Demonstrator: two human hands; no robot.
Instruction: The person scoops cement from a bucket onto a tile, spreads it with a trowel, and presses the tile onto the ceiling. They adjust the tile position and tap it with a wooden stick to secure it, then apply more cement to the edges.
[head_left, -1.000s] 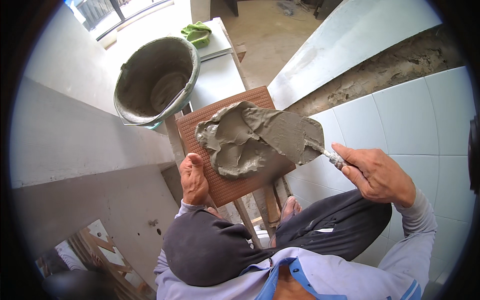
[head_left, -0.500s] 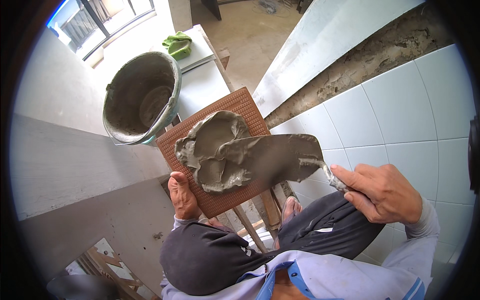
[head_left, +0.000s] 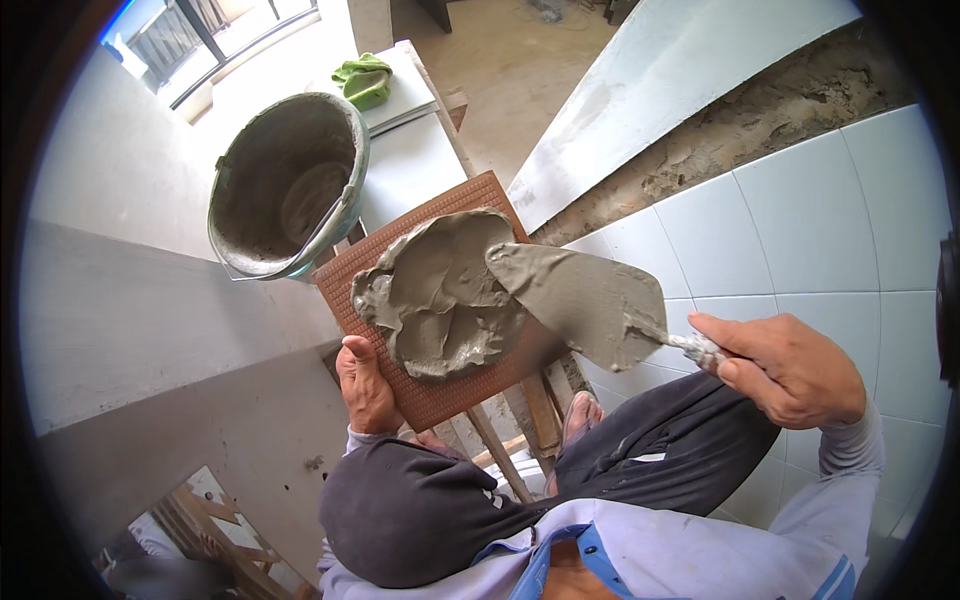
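My left hand [head_left: 367, 385] grips the lower left edge of a square reddish-brown tile [head_left: 448, 400], its ribbed side facing up and its thumb on top; the other fingers are hidden beneath. Wet grey mortar [head_left: 440, 300] lies in a thick round heap on the tile. In my right hand [head_left: 790, 368] is the pale, mortar-smeared handle of a trowel [head_left: 590, 300]. Its blade is coated in mortar and hangs over the tile's right side, with the tip at the heap's right edge.
Left of the tile stands a mortar-stained bucket [head_left: 290, 190] with a wire handle. Behind it, a green cloth [head_left: 363, 82] lies on stacked white tiles [head_left: 410, 170]. A tiled wall [head_left: 800, 220] runs along my right, with a bare rough strip [head_left: 730, 150] above it. My knees are below the tile.
My right hand has drawn the trowel to the right and slightly down, so its blade overlaps the mortar less. The left hand keeps holding the tile in nearly the same place.
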